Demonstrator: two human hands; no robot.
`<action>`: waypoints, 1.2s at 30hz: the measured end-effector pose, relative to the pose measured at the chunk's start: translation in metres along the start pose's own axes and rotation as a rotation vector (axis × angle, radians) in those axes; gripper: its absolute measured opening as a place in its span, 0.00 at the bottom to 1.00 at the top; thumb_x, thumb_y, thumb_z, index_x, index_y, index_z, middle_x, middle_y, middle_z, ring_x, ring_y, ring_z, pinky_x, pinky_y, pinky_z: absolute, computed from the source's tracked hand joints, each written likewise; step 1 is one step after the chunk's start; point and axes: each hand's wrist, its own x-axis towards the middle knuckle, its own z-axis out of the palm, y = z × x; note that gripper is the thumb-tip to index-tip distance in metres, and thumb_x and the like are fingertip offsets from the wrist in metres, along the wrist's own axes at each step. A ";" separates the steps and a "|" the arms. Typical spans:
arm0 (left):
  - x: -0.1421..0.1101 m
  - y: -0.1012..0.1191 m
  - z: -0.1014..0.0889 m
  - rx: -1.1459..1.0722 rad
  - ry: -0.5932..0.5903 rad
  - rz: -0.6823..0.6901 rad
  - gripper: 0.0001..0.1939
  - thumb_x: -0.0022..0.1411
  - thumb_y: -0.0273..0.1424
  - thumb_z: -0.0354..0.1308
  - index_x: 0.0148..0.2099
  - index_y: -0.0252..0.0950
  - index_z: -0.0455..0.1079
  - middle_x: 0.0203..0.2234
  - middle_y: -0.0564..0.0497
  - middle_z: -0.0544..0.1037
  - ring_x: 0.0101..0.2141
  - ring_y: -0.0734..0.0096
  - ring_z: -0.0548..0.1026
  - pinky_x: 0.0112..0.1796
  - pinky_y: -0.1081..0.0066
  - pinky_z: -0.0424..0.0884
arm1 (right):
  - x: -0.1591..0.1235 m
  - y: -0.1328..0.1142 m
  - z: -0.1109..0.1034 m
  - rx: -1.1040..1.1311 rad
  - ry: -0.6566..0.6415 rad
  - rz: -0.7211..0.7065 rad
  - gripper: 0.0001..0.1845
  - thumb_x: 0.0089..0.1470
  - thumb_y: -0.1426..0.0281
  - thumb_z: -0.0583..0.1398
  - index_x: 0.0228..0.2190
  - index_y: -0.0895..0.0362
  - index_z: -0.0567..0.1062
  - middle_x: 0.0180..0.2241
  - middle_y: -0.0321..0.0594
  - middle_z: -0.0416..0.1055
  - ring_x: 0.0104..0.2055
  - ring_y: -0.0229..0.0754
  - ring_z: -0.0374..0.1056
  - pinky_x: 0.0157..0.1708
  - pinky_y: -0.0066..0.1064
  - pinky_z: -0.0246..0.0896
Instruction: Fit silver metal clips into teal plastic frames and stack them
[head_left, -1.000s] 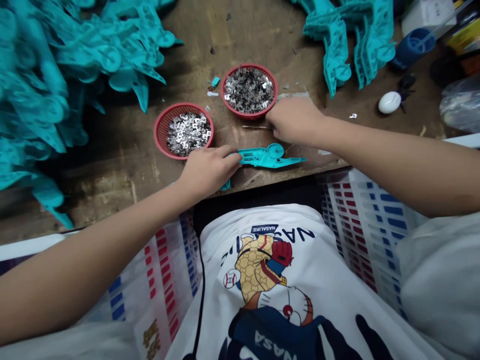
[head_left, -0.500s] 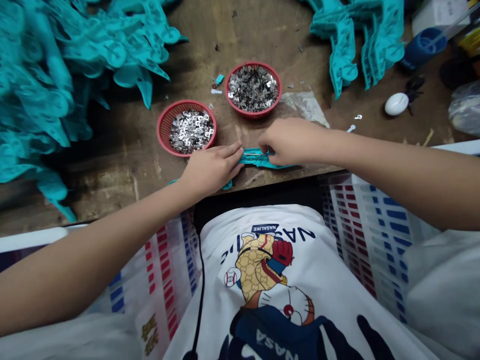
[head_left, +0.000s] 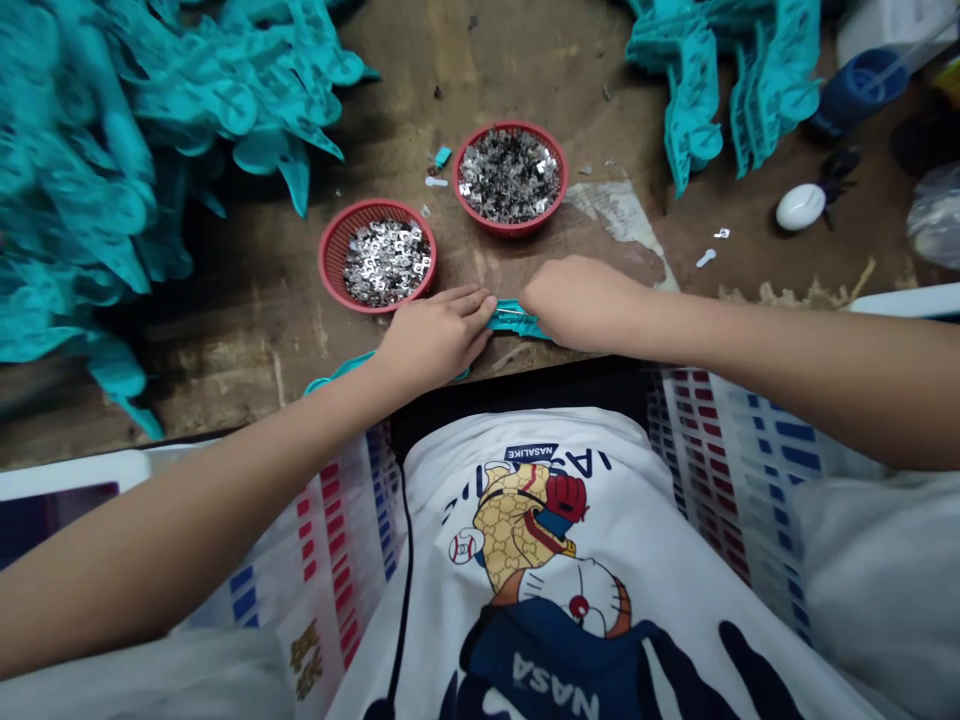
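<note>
A long teal plastic part lies at the table's near edge, with a thin metal strip or rod along its top. My left hand presses on its left side, fingers close together and holding it against the table. Over its right end, my right hand is closed, knuckles up, gripping the part. The right fingertips are hidden, so any small piece between them cannot be seen. Another curved teal edge shows from under my left wrist.
Two red baskets hold small metal pieces: one basket beside my left hand, one farther back. Teal parts form a large heap at left and a stack at back right. A blue cup and a white egg-shaped object stand right.
My right hand has turned and closed further over the part's right end, hiding more of it. The left hand keeps its hold. The whole view has shifted slightly.
</note>
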 end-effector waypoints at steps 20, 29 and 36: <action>0.001 0.007 0.002 0.058 -0.017 -0.048 0.24 0.84 0.34 0.49 0.69 0.36 0.81 0.65 0.35 0.84 0.60 0.43 0.85 0.54 0.50 0.86 | 0.012 0.004 -0.010 0.169 0.185 -0.185 0.09 0.71 0.71 0.63 0.50 0.59 0.80 0.46 0.48 0.83 0.50 0.52 0.75 0.53 0.41 0.67; 0.003 0.005 0.001 0.004 0.011 -0.049 0.23 0.82 0.33 0.51 0.66 0.36 0.83 0.65 0.36 0.85 0.60 0.43 0.85 0.57 0.48 0.85 | 0.009 -0.002 -0.017 0.099 0.172 -0.183 0.10 0.71 0.73 0.63 0.51 0.60 0.79 0.46 0.49 0.82 0.47 0.52 0.75 0.50 0.39 0.63; 0.000 0.003 0.003 0.000 0.012 -0.057 0.23 0.79 0.32 0.54 0.67 0.36 0.83 0.68 0.38 0.84 0.62 0.44 0.85 0.59 0.49 0.85 | 0.003 -0.011 -0.017 0.036 0.104 -0.089 0.10 0.70 0.75 0.64 0.52 0.61 0.80 0.46 0.52 0.84 0.47 0.53 0.76 0.47 0.37 0.64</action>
